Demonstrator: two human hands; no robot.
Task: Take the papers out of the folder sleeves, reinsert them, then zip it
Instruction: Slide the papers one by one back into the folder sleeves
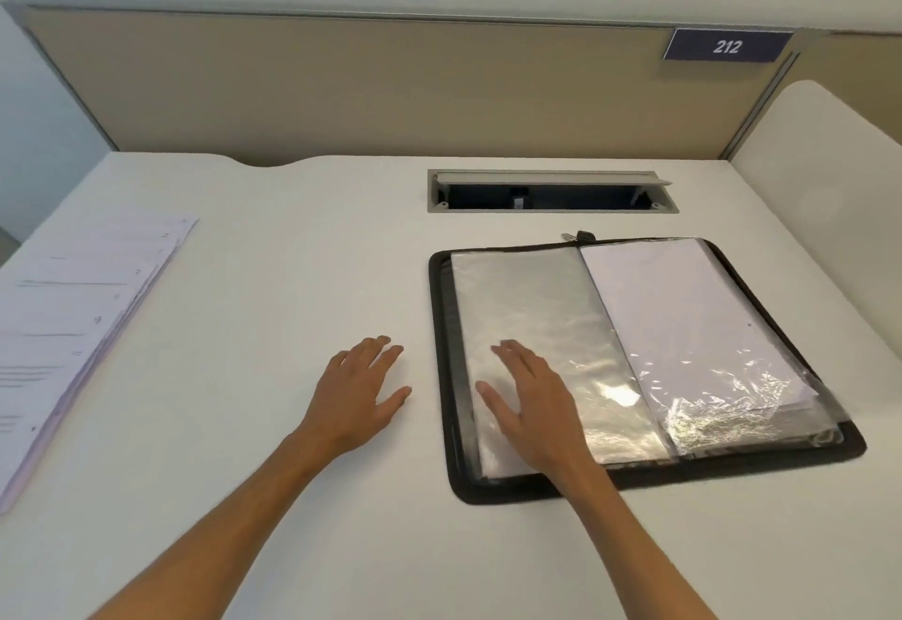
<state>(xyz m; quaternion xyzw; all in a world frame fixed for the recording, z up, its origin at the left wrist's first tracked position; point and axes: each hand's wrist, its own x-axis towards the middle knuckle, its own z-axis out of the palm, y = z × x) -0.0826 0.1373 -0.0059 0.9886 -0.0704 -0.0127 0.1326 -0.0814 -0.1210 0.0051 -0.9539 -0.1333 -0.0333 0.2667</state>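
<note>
**Both hands lying flat, one on the open folder**

The right hand (529,407) is resting palm down with its fingers (507,351) straight and spread, pressing on the clear plastic sleeve (537,307) that is lying open as the left page of the black zip-around fabric folder (649,478). It is gripping nothing. Just to the right of those fingers, past the folder's spine, a white paper sheet (683,307) is sitting inside the crinkled clear sleeve on the right page. Beyond the fingertips, at the folder's far edge, the metal zipper pull (578,235) is lying on the white desk (293,239).

The left hand (358,392) is lying flat on the desk just left of the folder, fingers straight and slightly spread, holding nothing. Well to its left, a fanned stack of white numbered papers (78,321) is lying at the desk edge. Farther beyond both hands, a grey cable hatch (551,190) is standing open, and a dark blue sign reading 212 (727,46) is hanging on the beige partition (341,82).
</note>
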